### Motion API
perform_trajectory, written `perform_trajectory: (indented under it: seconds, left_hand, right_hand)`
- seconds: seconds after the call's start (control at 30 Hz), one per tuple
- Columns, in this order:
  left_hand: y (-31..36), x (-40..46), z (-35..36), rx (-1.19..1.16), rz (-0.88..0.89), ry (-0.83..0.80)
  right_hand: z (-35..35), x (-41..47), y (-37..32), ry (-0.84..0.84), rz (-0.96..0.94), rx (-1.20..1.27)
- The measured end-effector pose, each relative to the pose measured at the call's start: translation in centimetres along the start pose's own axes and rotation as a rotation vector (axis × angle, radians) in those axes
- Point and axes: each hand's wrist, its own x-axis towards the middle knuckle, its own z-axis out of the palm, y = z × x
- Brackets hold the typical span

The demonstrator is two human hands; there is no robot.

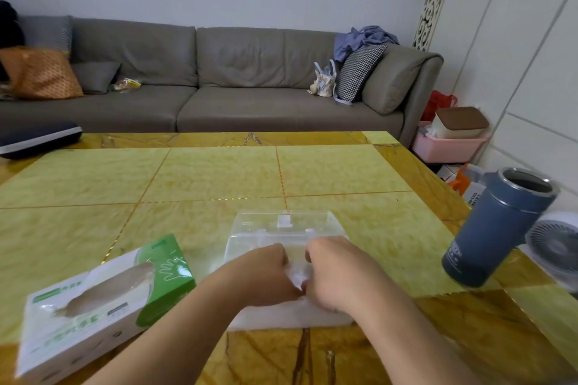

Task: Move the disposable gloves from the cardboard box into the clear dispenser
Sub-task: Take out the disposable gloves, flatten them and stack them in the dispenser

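The clear dispenser (283, 228) stands on the table in front of me with its lid raised toward the far side. A white stack of disposable gloves (281, 316) fills its near part. My left hand (262, 275) and my right hand (334, 272) sit side by side on top of the stack, fingers curled, pinching crumpled clear glove film (297, 275) between them. The green and white cardboard glove box (100, 300) lies flat to the left, its oval opening facing up.
A blue insulated tumbler (497, 228) stands open near the table's right edge. A small white fan (556, 250) sits beyond that edge. A dark flat case (37, 137) lies at the far left corner. A grey sofa (219, 78) runs behind the table.
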Motion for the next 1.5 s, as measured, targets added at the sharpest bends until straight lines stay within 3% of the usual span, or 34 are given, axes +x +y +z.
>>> perform_trajectory:
  seconds: [0.17, 0.23, 0.3, 0.37, 0.6, 0.9, 1.0, 1.13, 1.3, 1.4, 1.5]
  left_hand:
    - [-0.6, -1.1, -0.6, -0.050, 0.012, -0.011]
    - [-0.3, -2.2, -0.7, 0.031, 0.042, 0.097]
    - [0.5, -3.4, -0.5, 0.250, 0.128, 0.304]
    - [1.6, -4.0, -0.1, 0.421, 0.192, 0.400]
    - [0.9, -2.8, -0.8, 0.410, -0.062, 0.064]
    - [1.1, -1.8, -0.3, 0.557, -0.086, -0.179]
    - [1.2, -1.7, -0.4, 0.554, -0.065, -0.176]
    - [0.6, -3.4, -0.9, 0.450, 0.021, -0.056]
    - [0.0, -6.9, -1.1, 0.544, 0.155, 0.143]
    - [-1.3, -8.2, -1.9, 0.376, 0.233, 0.400]
    - [-5.1, -9.1, -3.4, 0.158, 0.144, 0.693]
  right_hand:
    - [0.0, 0.6, -0.2, -0.049, 0.017, -0.066]
    - [-0.1, 0.9, -0.6, -0.131, 0.032, -0.107]
    - [-0.4, 1.5, -1.0, -0.249, 0.046, -0.130]
    - [-0.6, 1.9, -1.3, -0.314, 0.027, -0.141]
    - [0.1, 1.9, -1.3, -0.395, 0.031, -0.134]
    - [0.4, 0.8, -1.0, -0.384, 0.115, -0.024]
    - [0.4, 0.5, -1.1, -0.359, 0.119, 0.011]
    - [0.5, -0.1, -1.4, -0.275, 0.102, -0.004]
    - [-0.9, -1.9, -2.4, -0.087, 0.066, -0.051]
    - [-1.8, -3.2, -3.4, 0.095, 0.040, -0.018]
    - [-1.5, -3.6, -4.8, 0.322, -0.055, 0.052]
